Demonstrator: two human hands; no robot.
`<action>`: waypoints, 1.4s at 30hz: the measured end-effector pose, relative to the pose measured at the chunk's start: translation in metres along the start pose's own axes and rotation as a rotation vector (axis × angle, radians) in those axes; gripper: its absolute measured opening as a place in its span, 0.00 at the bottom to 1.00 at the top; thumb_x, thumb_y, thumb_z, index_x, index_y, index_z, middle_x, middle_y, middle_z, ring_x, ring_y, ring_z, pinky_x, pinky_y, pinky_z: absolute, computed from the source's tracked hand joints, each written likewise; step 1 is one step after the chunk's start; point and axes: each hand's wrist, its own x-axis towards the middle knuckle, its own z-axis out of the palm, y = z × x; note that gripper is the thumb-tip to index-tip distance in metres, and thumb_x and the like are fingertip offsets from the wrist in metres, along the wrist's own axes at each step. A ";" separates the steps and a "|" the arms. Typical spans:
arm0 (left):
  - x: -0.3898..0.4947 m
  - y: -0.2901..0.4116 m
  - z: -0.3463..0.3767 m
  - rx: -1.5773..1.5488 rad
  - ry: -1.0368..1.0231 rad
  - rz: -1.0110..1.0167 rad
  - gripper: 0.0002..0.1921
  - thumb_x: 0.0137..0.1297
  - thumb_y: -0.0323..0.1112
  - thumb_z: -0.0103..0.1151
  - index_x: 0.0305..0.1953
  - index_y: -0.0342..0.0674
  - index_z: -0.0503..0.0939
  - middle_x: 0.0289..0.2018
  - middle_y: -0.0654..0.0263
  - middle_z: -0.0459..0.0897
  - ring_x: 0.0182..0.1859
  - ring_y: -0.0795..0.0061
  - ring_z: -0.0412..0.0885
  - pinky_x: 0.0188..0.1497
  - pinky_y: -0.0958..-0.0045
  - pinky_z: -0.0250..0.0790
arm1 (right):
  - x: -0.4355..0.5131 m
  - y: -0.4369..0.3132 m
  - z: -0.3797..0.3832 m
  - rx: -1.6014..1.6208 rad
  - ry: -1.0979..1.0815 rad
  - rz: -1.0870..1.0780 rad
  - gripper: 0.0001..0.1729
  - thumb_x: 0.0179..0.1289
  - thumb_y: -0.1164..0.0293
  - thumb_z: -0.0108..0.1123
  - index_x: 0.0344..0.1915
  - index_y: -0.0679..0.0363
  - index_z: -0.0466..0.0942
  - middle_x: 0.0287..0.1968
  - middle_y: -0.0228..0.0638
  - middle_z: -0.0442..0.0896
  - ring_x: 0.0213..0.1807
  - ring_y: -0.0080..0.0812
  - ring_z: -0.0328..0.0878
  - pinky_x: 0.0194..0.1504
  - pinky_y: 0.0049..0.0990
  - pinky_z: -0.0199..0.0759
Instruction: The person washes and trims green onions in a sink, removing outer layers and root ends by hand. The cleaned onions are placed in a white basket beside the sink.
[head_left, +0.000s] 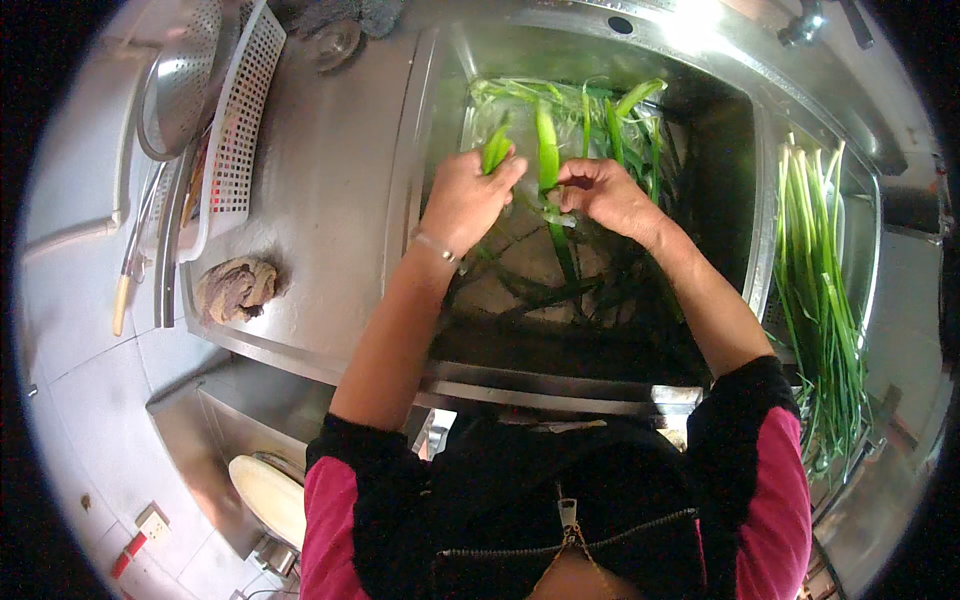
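Note:
Both of my hands are over a stainless steel sink (592, 52). My left hand (469, 191) grips short pieces of green leaf (495, 146), probably spring onion, whose tips stick up past the fingers. Thumb and finger of my right hand (611, 196) pinch a long, broad green leaf (548, 142). That leaf runs up towards the sink's far side and down below the hand. Beyond my hands, loose green leaves and pale stringy scraps (525, 91) lie across the sink. Darker strands (525, 285) spread over its shadowed near part.
Right of the sink lies a bunch of long green onions (817, 255). On the left, a steel drainboard (330, 210) carries a crumpled brown cloth (238, 289). A white plastic basket (238, 142) and a perforated steel strainer (178, 90) stand along its left edge. A faucet (806, 26) is at back right.

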 end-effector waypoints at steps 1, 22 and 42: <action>0.006 0.007 0.005 0.062 -0.015 0.011 0.10 0.66 0.38 0.61 0.38 0.36 0.81 0.26 0.71 0.80 0.23 0.84 0.73 0.25 0.77 0.65 | -0.002 -0.004 0.002 -0.044 0.012 -0.057 0.07 0.65 0.73 0.61 0.37 0.67 0.79 0.28 0.27 0.78 0.31 0.19 0.71 0.36 0.24 0.69; 0.017 -0.005 0.019 -0.622 -0.106 0.101 0.11 0.71 0.33 0.57 0.50 0.36 0.74 0.38 0.62 0.80 0.34 0.66 0.85 0.37 0.63 0.82 | 0.013 -0.060 -0.020 0.061 0.157 -0.099 0.17 0.67 0.63 0.63 0.51 0.61 0.80 0.36 0.27 0.82 0.32 0.17 0.72 0.33 0.20 0.68; -0.029 0.022 -0.006 -0.496 0.106 0.237 0.16 0.77 0.44 0.46 0.49 0.35 0.71 0.28 0.61 0.78 0.23 0.70 0.77 0.37 0.62 0.81 | 0.042 -0.026 -0.015 0.376 0.177 -0.030 0.39 0.66 0.47 0.60 0.62 0.69 0.68 0.54 0.48 0.80 0.44 0.35 0.84 0.45 0.28 0.80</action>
